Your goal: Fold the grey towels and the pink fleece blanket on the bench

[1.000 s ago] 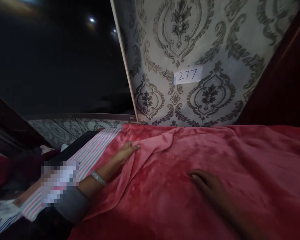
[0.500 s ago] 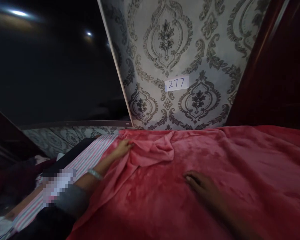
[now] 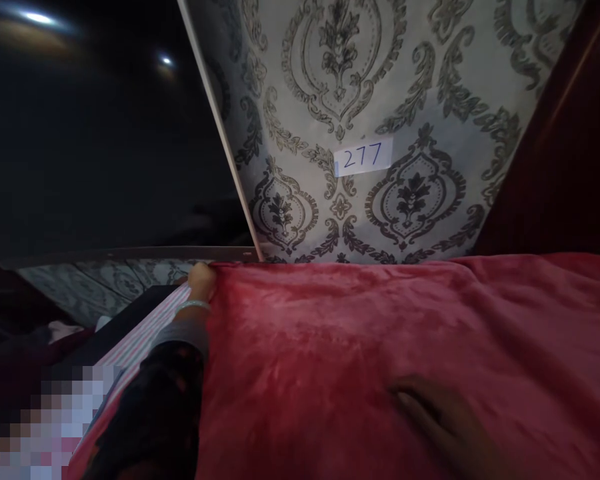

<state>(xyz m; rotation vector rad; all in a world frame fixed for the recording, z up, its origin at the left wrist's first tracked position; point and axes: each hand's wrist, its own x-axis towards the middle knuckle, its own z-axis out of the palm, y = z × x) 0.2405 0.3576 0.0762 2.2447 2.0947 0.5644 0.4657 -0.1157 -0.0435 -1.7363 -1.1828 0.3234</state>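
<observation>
A plush red blanket (image 3: 300, 373) lies spread over the surface before me, its far edge running along the wall. At the blanket's far left corner, my left hand (image 3: 201, 280) is closed on the edge, with the fingertips partly hidden. Under the blanket's left side, a striped cloth (image 3: 143, 333) shows as a narrow strip. My right hand (image 3: 437, 410) rests low on the blanket to the right, thumb and forefinger apart, holding nothing that I can see; its other fingers are dim.
A large dark screen (image 3: 105, 147) stands at the back left. Patterned wallpaper (image 3: 340, 60) carries a paper label (image 3: 364, 157) reading 277. Dark red glossy panelling (image 3: 570, 167) rises on the right. Beside the striped cloth is a black edge (image 3: 125, 320); a pixelated patch covers the lower left.
My left hand has moved left and away from me to the corner, drawing the folded blanket flap out flat over much of the striped cloth. My right hand sits slightly lower and farther right.
</observation>
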